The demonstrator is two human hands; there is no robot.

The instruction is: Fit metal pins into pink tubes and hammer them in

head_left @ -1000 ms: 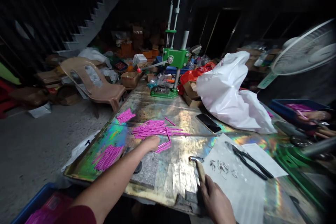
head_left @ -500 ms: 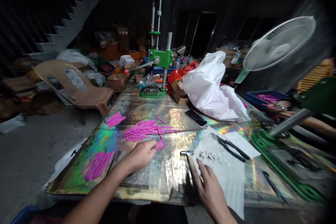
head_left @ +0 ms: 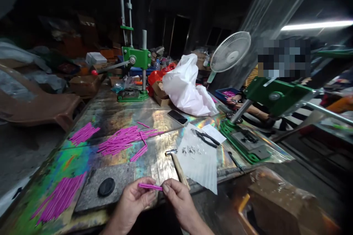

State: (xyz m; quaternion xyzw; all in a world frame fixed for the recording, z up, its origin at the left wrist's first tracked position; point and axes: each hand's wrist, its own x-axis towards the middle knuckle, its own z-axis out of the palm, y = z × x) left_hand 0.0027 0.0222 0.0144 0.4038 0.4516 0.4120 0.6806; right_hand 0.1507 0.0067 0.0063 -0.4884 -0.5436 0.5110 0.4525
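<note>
One or two pink sticks [head_left: 150, 186], exact count unclear, held nearly level over the near side of the table [head_left: 149, 114], just left of the hammer [head_left: 179, 172]. Left hand [head_left: 135, 199]: thumb and fingers pinching the left end. Right hand [head_left: 179, 199]: thumb and fingertips pinching the right end. Left of the hammer I see a stone slab [head_left: 89, 185] with a black disc [head_left: 106, 187] lying on it; also left, a loose pink pile [head_left: 121, 140]. Just right of the hammer: white sheet [head_left: 204, 170] bearing small metal bits [head_left: 190, 150]; farther right, black pliers [head_left: 206, 138]. Beyond the hammer: phone [head_left: 177, 117], then white plastic bag [head_left: 184, 88]. Well beyond it, leftward: green press [head_left: 136, 58]. Far right of it: co-worker's forearm [head_left: 255, 112], blurred.
</note>
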